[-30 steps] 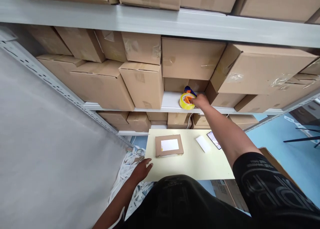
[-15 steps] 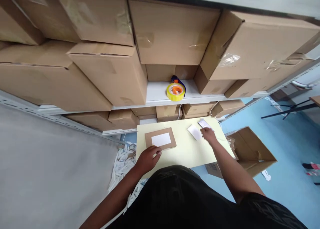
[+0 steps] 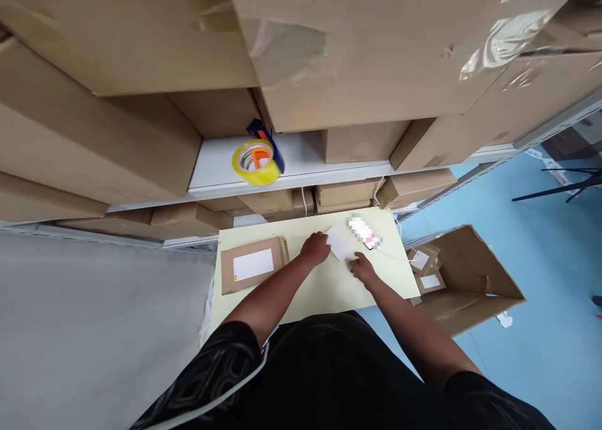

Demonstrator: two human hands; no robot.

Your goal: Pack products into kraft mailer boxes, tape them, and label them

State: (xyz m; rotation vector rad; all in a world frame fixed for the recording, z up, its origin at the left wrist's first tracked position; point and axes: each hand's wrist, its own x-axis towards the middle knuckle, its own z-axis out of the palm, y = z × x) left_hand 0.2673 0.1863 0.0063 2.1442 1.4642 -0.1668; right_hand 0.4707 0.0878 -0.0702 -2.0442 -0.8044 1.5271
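Note:
A small white sheet of paper is held just over the pale table. My left hand is closed on its left edge, with the fingertips partly hidden. My right hand is at the lower right corner of the sheet, its fingers curled in and seeming to pinch that corner. To the left on the table lies a flat cardboard box with a white label on its top. A phone, blurred out in part, lies beyond the sheet to the right.
A yellow tape roll in a blue and orange dispenser sits on the shelf ahead. Large cardboard boxes fill the shelving. An open carton with small labelled boxes stands right of the table. A white cable crosses the table's right side.
My left hand has left the cardboard box and moved right to the white sheet. My right hand has shifted left and nearer to me with the sheet. The view has turned to the right.

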